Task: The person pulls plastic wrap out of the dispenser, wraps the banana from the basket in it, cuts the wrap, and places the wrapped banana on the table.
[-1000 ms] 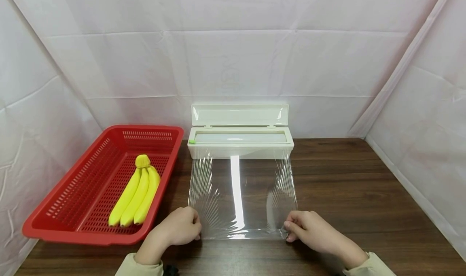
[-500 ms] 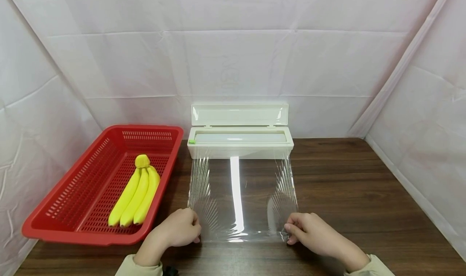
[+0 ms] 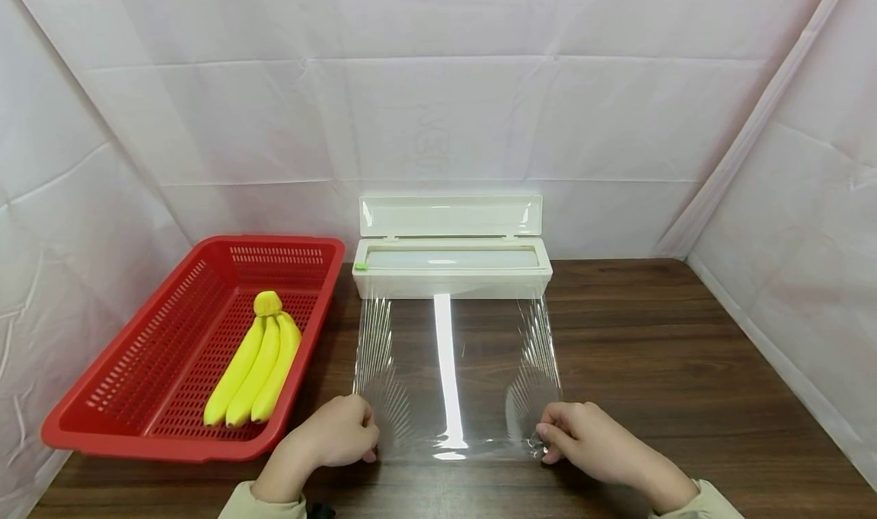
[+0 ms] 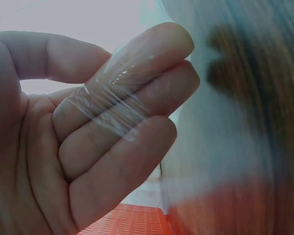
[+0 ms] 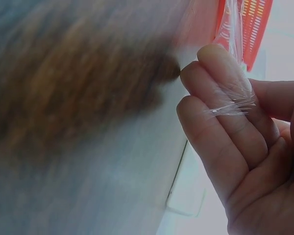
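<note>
A sheet of clear plastic wrap (image 3: 473,374) stretches forward from a white dispenser box (image 3: 452,284) whose lid stands raised. At the sheet's near left corner my left hand (image 3: 339,431) pinches the film; in the left wrist view crinkled film (image 4: 112,105) lies across the fingers (image 4: 122,166), with the thumb against them. My right hand (image 3: 585,439) pinches the near right corner, and bunched film (image 5: 232,105) shows over its fingers (image 5: 210,142) in the right wrist view. Between the hands the sheet is taut, with pleats along both sides.
To the left stands a red plastic basket (image 3: 164,447) with a bunch of yellow bananas (image 3: 253,367) in it. A small green piece (image 3: 361,266) sits at the box's left end. White fabric walls (image 3: 438,116) enclose the brown wooden table (image 3: 651,336).
Both hands have drawn slightly toward the table's front edge, and the film's near edge has come with them. Basket, bananas and dispenser box have stayed put.
</note>
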Available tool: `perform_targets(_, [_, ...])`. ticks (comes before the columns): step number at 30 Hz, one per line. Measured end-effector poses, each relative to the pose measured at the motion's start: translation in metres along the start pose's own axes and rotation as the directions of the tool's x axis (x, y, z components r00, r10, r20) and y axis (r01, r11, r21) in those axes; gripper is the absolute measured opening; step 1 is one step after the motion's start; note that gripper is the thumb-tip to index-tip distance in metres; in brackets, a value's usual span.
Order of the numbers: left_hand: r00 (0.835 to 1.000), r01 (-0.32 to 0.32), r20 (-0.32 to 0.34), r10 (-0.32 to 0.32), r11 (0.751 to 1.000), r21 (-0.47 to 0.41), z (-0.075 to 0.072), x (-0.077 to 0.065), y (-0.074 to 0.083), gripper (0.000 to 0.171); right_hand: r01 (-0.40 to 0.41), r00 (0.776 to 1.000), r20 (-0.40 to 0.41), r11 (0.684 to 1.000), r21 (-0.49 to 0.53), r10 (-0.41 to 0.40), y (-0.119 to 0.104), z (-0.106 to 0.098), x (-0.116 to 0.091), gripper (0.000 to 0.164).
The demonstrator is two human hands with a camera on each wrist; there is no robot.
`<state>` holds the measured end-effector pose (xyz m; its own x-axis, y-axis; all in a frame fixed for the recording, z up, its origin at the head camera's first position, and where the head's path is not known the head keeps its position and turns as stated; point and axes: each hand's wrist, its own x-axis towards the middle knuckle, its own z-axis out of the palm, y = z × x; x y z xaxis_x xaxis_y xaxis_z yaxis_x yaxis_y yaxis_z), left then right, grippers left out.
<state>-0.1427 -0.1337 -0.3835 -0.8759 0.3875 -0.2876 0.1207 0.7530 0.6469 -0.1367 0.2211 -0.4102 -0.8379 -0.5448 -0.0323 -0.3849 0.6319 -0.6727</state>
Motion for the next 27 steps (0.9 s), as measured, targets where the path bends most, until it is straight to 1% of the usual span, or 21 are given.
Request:
perform_targets(5, [1.0, -0.005, -0.001, 0.005, 1.0, -0.007, 0.001, -0.001, 0.0, 0.021, 0.017, 1.0, -0.007, 1.0, 0.003, -0.017, 0.0, 0.001, -0.002, 0.016])
perform_targets(10, [1.0, -0.011, -0.014, 0.011, 1.0, -0.008, 0.003, -0.002, -0.001, 0.022, 0.013, 1.0, -0.009, 1.0, 0.017, -0.013, -0.001, 0.002, -0.003, 0.017])
perform_targets(13, [0.998, -0.041, -0.036, 0.041, 0.999, 0.003, 0.005, -0.003, -0.002, 0.022, 0.019, 1.0, -0.024, 1.0, 0.008, -0.019, -0.003, 0.002, -0.005, 0.016])
perform_targets(15, [0.996, -0.073, -0.058, 0.075, 0.997, 0.027, 0.006, -0.004, -0.002, 0.022, 0.031, 0.999, -0.041, 0.999, -0.017, -0.032, -0.004, 0.003, -0.006, 0.016])
perform_targets(17, [0.99, -0.106, -0.082, 0.111, 0.992, 0.062, 0.008, -0.004, -0.003, 0.021, 0.054, 0.996, -0.062, 0.997, -0.055, -0.058, -0.006, 0.003, -0.007, 0.016])
perform_targets(20, [0.984, -0.137, -0.098, 0.147, 0.985, 0.101, 0.008, -0.006, -0.003, 0.019, 0.109, 0.989, -0.087, 0.987, -0.12, -0.12, -0.006, 0.004, -0.009, 0.014])
perform_targets(23, [0.983, -0.157, -0.078, 0.166, 0.982, 0.108, 0.009, -0.009, -0.003, 0.015, 0.159, 0.981, -0.083, 0.976, -0.151, -0.173, -0.006, 0.006, -0.012, 0.013])
perform_targets(27, [0.981, -0.187, -0.037, 0.192, 0.977, 0.103, 0.008, -0.013, -0.004, 0.013, 0.187, 0.979, -0.049, 0.97, -0.155, -0.197, -0.004, 0.008, -0.018, 0.014])
